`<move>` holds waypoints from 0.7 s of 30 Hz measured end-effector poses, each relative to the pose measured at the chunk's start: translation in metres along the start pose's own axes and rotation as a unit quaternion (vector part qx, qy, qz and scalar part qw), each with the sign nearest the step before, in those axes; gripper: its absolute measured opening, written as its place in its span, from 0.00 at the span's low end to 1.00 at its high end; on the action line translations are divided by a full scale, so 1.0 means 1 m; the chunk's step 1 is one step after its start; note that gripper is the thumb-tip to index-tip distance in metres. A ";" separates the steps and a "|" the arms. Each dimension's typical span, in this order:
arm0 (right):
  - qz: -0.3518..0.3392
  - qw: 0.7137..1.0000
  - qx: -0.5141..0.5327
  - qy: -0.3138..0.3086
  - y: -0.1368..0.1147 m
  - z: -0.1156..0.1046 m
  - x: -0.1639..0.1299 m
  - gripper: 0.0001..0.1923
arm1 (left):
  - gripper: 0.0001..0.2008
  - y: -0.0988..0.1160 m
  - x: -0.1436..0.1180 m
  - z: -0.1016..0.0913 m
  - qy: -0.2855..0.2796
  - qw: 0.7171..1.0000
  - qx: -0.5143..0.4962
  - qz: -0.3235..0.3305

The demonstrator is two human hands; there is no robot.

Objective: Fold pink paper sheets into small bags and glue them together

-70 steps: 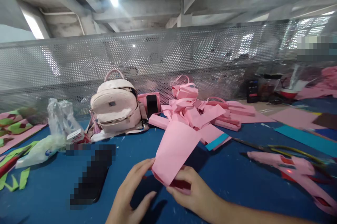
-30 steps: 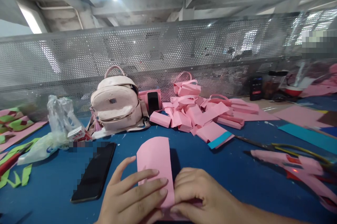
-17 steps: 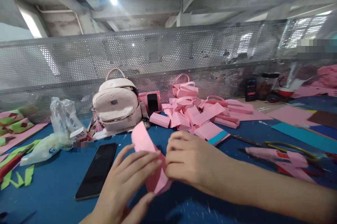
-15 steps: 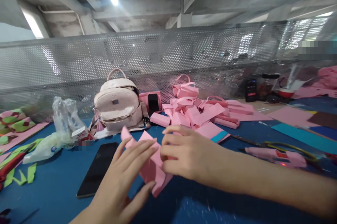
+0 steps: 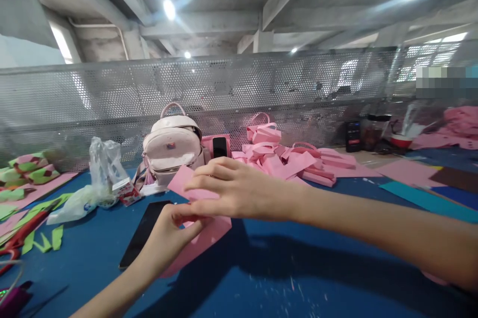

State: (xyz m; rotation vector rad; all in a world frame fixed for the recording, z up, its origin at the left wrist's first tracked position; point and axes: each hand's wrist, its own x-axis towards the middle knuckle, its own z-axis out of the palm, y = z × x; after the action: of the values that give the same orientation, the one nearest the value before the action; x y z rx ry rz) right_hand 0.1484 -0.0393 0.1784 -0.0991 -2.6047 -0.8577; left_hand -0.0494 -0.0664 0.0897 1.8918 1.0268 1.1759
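Left hand (image 5: 175, 228): closed on the lower part of the pink paper (image 5: 197, 238), which is pinched from beneath so that it is kept off the table (image 5: 298, 278).
Right hand (image 5: 239, 191): laid across the paper's top, fingers curled over the upper edge, apparently so a fold can be pressed.
Pink paper: held between both hands above the blue table, just right of the black phone (image 5: 144, 231).
Pile of folded pink pieces (image 5: 291, 159): heaped at the back by the mesh screen, well apart from the hands.
Backpack (image 5: 172, 149): stood against the screen.
Plastic bag (image 5: 99, 178): left beside the backpack.
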 end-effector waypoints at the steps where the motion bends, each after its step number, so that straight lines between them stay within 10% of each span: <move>1: 0.044 0.999 0.029 -0.009 -0.003 0.003 -0.004 0.16 | 0.07 -0.002 0.000 0.000 0.014 1.000 0.007 0.014; 6: 0.260 0.929 0.257 -0.062 -0.023 0.014 -0.028 0.16 | 0.05 -0.007 -0.001 -0.001 0.099 0.978 0.106 0.147; 11: 0.317 0.867 0.385 -0.005 -0.039 0.022 -0.042 0.17 | 0.05 -0.008 0.001 -0.009 0.179 0.900 0.284 0.279; 21: 0.436 0.812 0.384 -0.059 -0.073 -0.022 -0.082 0.22 | 0.08 0.002 -0.002 -0.012 0.133 0.801 0.440 0.385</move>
State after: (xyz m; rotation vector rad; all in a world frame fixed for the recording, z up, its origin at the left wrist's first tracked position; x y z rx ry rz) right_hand 0.2177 -0.1067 0.1218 -1.0256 -2.3634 0.5346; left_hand -0.0602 -0.0669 0.0948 3.1597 1.0742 1.5942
